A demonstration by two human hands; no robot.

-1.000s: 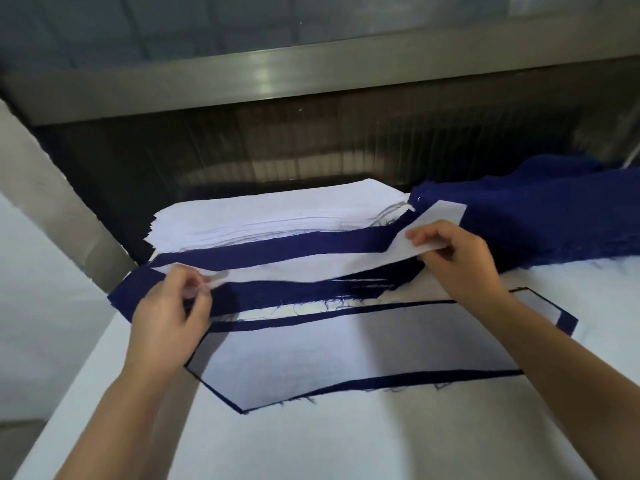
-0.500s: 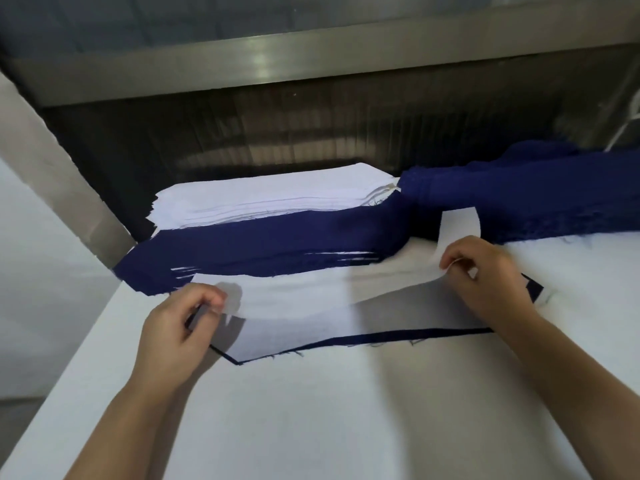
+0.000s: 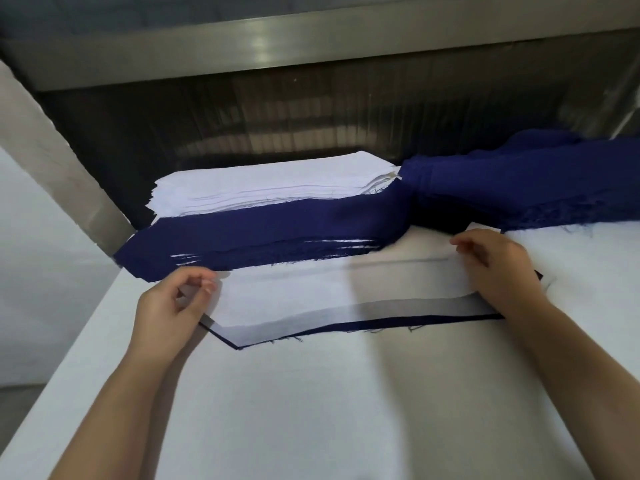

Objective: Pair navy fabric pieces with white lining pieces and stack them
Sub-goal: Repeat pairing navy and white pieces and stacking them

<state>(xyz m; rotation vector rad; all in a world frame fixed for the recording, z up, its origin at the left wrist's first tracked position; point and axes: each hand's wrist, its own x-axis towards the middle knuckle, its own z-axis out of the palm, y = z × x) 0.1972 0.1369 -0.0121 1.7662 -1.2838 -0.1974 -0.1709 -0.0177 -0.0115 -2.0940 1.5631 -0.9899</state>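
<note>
Now, settle the white lining piece (image 3: 311, 292) at frame centre squarely. Your left hand (image 3: 173, 303) pinches its left corner; your right hand (image 3: 495, 261) curls over its right end, grip unclear. Align its lower edge with the navy piece (image 3: 415, 322) beneath, then smooth it flat.

Matt navy cloth (image 3: 270, 233) frays at its cut edges; the white lining (image 3: 311, 292) looks thin and smooth; the beam (image 3: 311, 39) above is brushed metal.
</note>
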